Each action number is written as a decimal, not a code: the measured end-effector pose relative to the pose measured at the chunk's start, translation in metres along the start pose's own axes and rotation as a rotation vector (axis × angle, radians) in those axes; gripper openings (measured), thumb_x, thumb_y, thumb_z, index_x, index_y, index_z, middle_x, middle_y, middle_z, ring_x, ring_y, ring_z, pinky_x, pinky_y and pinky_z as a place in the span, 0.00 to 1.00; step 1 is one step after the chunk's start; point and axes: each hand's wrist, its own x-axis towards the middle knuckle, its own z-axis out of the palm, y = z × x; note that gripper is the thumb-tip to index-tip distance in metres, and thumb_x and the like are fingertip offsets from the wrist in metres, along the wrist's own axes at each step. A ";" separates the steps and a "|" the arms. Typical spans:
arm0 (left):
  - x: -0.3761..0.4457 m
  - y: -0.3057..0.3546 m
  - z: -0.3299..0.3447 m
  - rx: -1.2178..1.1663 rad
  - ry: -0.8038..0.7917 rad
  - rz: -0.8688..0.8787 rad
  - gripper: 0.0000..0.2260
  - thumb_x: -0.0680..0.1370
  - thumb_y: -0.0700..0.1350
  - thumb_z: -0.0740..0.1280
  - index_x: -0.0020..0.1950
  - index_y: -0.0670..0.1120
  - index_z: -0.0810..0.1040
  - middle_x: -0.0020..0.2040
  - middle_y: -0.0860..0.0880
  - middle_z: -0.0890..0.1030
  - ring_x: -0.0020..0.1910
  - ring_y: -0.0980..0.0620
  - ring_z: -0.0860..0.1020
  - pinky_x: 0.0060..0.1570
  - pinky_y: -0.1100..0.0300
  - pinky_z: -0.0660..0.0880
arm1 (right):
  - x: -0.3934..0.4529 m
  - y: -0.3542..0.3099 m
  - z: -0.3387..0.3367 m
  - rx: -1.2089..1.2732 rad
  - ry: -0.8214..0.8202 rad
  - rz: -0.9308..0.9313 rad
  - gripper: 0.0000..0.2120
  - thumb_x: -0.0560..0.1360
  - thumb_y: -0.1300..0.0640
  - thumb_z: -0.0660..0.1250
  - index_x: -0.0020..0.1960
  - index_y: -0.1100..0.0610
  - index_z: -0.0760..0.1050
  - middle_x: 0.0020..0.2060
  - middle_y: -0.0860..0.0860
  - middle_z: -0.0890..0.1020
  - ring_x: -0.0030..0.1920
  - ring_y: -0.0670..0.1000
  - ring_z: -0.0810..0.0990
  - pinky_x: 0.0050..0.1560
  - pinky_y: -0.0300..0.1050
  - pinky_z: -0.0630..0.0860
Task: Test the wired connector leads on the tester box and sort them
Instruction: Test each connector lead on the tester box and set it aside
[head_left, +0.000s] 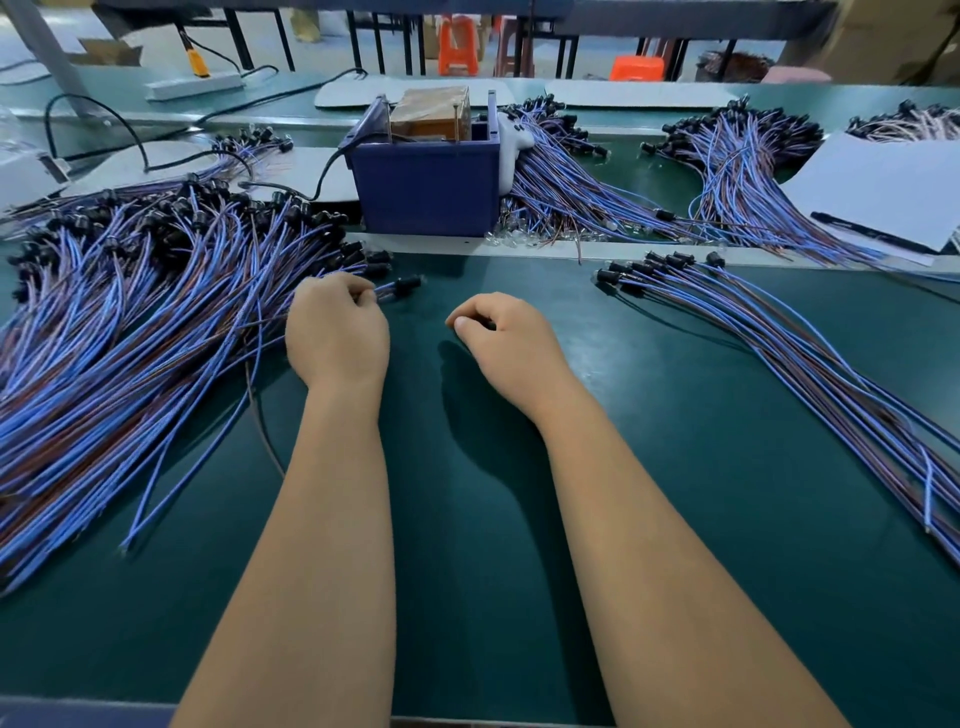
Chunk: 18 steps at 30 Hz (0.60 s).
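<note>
A big heap of blue and brown wired leads (130, 322) with black connector heads covers the left of the green mat. My left hand (337, 332) rests at its right edge, fingers closed on one lead (402, 286) whose black head sticks out to the right. My right hand (506, 338) hovers over bare mat in the middle, fingers curled with thumb against forefinger and nothing seen in it. A smaller, tidy row of leads (769, 332) fans out on the right. The blue tester box (426, 182) stands at the back centre, with two upright pins and a brown block on top.
More lead bundles (566, 171) lie behind the raised strip, beside and to the right of the box. White paper with a black pen (883, 192) lies at the back right. A black cable (322, 182) runs to the box's left side. A power strip sits at the far left.
</note>
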 end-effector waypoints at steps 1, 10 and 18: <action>0.000 0.003 0.000 -0.066 0.012 0.011 0.09 0.81 0.43 0.62 0.56 0.47 0.82 0.54 0.47 0.81 0.46 0.49 0.76 0.41 0.58 0.68 | 0.000 0.000 0.000 0.019 0.005 0.008 0.09 0.78 0.59 0.62 0.48 0.53 0.81 0.44 0.45 0.80 0.47 0.46 0.76 0.45 0.36 0.70; -0.030 0.061 0.007 -1.332 -0.262 -0.135 0.13 0.78 0.38 0.63 0.36 0.43 0.82 0.35 0.50 0.82 0.39 0.54 0.78 0.47 0.63 0.75 | 0.003 -0.008 -0.015 0.799 0.186 0.216 0.12 0.82 0.55 0.54 0.50 0.57 0.76 0.37 0.56 0.84 0.40 0.51 0.83 0.43 0.38 0.77; -0.036 0.064 -0.006 -1.478 -0.969 -0.030 0.23 0.79 0.50 0.57 0.24 0.46 0.72 0.29 0.48 0.73 0.32 0.48 0.75 0.39 0.55 0.71 | 0.004 -0.007 -0.027 0.972 -0.015 0.306 0.21 0.84 0.49 0.52 0.42 0.55 0.79 0.32 0.56 0.77 0.33 0.51 0.76 0.41 0.47 0.74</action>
